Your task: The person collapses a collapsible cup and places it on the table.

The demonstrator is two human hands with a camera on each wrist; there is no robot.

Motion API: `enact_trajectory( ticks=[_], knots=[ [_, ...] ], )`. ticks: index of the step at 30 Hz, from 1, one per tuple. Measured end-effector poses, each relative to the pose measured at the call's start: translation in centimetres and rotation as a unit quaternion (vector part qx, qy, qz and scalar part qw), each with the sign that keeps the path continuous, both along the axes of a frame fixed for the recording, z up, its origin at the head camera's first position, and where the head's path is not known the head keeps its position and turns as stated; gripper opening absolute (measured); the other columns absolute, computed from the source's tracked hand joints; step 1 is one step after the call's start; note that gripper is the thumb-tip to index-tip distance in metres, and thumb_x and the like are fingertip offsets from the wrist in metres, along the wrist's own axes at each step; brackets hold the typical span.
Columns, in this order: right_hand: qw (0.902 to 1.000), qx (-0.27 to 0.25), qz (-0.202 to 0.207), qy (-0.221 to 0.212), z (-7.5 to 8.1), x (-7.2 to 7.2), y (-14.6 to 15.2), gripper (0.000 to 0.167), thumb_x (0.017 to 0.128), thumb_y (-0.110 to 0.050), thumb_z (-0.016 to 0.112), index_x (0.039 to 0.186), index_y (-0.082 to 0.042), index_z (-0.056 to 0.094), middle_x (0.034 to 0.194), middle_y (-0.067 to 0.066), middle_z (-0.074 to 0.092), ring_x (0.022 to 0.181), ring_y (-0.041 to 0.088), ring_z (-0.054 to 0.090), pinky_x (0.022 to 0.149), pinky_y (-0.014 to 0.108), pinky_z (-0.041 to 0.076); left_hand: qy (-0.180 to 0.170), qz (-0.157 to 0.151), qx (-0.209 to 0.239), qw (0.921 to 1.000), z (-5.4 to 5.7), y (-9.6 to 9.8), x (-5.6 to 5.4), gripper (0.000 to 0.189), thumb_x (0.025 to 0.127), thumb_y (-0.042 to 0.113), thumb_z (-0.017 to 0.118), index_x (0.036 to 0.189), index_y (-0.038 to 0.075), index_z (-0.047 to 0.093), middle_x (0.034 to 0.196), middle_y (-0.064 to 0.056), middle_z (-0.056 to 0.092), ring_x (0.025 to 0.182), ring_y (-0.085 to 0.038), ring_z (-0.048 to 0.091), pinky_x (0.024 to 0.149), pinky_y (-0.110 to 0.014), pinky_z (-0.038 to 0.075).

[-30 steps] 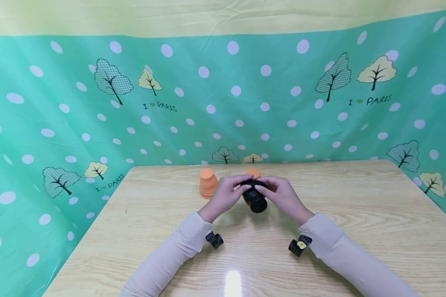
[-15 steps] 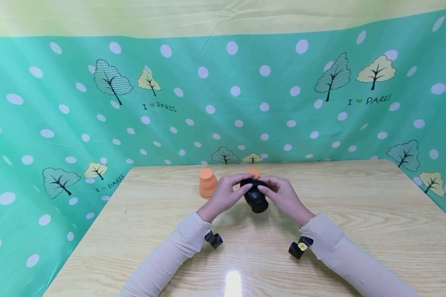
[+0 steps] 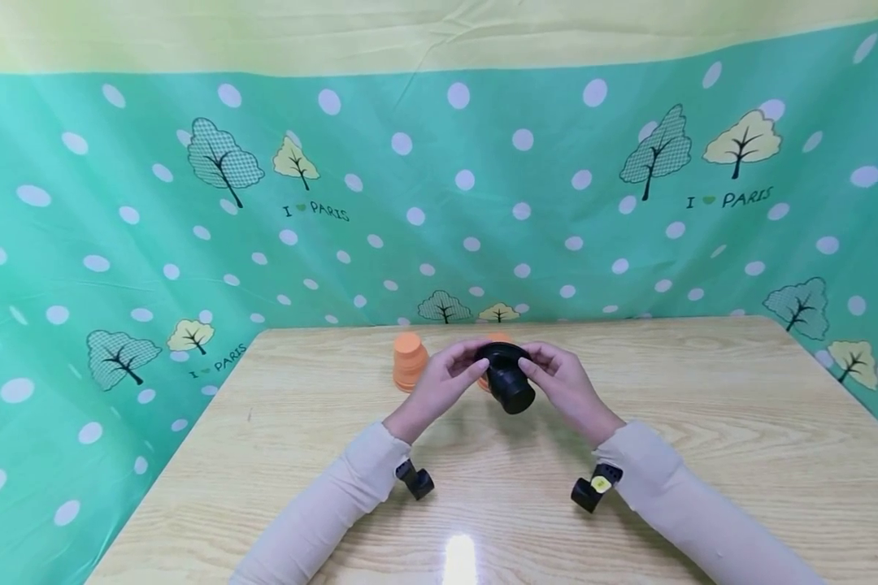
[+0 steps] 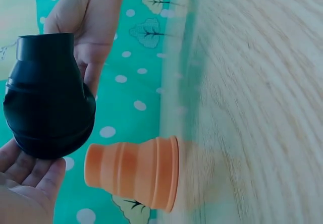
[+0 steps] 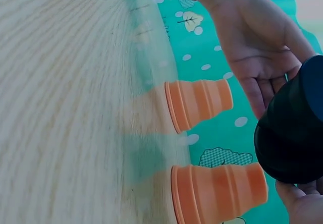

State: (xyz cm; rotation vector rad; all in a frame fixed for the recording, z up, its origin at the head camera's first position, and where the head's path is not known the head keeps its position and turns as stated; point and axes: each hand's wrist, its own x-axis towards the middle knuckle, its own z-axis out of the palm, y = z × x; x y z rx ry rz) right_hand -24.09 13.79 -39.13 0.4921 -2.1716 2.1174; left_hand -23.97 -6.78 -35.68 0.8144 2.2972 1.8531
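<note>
A black stepped, tapering cup (image 3: 510, 388) is held up over the table, tilted with its narrow end towards me. My left hand (image 3: 442, 383) pinches the left side of its wide rim between thumb and fingers. On the opposite side, my right hand (image 3: 567, 388) grips the same rim. In the left wrist view the black cup (image 4: 48, 98) hides some of the fingers. Two orange stepped cups of similar shape stand narrow end up beyond the hands: a left one (image 3: 408, 361) in plain sight and a right one (image 5: 219, 193) mostly hidden in the head view.
The pale wood-grain table (image 3: 322, 455) extends to both sides. A green dotted cloth (image 3: 380, 244) hangs behind its far edge. Small black cameras are strapped to both wrists, below the pale sleeves.
Both hands have raised the black cup slightly and shifted it a little right. The hands are slightly farther apart, and the lower edge of the right orange cup now shows.
</note>
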Motion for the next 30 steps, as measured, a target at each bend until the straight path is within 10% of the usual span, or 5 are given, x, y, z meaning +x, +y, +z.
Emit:
enact_trajectory(
  ticks=[13, 30],
  knots=[
    [0.9997, -0.023, -0.005, 0.003, -0.1, 0.1, -0.2, 0.028, 0.095, -0.005, 0.055, 0.112, 0.017, 0.053, 0.092, -0.003, 0.065, 0.086, 0.004, 0.061, 0.078, 0.017, 0.051, 0.007, 0.013, 0.021, 0.9997, -2.5, 0.4, -2.2, 0.032, 0.092, 0.009, 0.061, 0.121, -0.004, 0.056, 0.114, -0.018, 0.061, 0.093, -0.011, 0.059, 0.079, -0.019, 0.050],
    [0.9988, -0.029, 0.012, -0.036, -0.6, 0.1, 0.3, 0.035, 0.096, -0.014, 0.056, 0.118, 0.012, 0.053, 0.099, -0.004, 0.065, 0.092, 0.005, 0.062, 0.084, 0.020, 0.051, 0.043, 0.055, -0.003, 0.9975, -2.5, 0.4, -2.3, 0.030, 0.090, 0.012, 0.064, 0.119, 0.003, 0.065, 0.115, -0.012, 0.066, 0.100, -0.019, 0.065, 0.079, -0.024, 0.053]
  ],
)
